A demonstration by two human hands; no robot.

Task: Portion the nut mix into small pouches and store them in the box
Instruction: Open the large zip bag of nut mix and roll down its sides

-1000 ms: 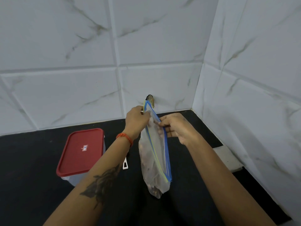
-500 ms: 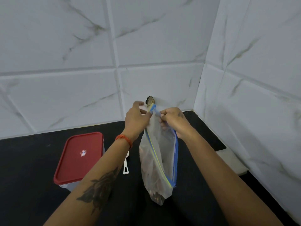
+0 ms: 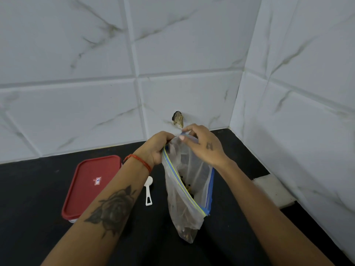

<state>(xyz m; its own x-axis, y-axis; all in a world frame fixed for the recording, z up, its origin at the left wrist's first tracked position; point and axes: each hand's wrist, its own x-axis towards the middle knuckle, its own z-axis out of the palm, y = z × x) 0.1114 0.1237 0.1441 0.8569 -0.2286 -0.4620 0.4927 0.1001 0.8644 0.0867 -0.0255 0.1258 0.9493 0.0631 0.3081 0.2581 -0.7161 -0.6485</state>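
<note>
Hands (image 3: 178, 148) parting zip bag (image 3: 187, 191) mouth, corner walls (image 3: 288, 93) close

Both hands, left (image 3: 156, 148) and right (image 3: 203, 144), raised together, fingers pinching.

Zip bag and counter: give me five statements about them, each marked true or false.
1. Both hands hold the zip bag at its top. True: the left hand grips one side of the mouth, the right hand pinches the other.
2. The bag's mouth is sealed. False: it is parted.
3. The box has its red lid on. True.
4. The white scoop is inside the bag. False: it lies on the counter between box and bag.
5. The bag is empty. False: nuts sit at its bottom.
</note>
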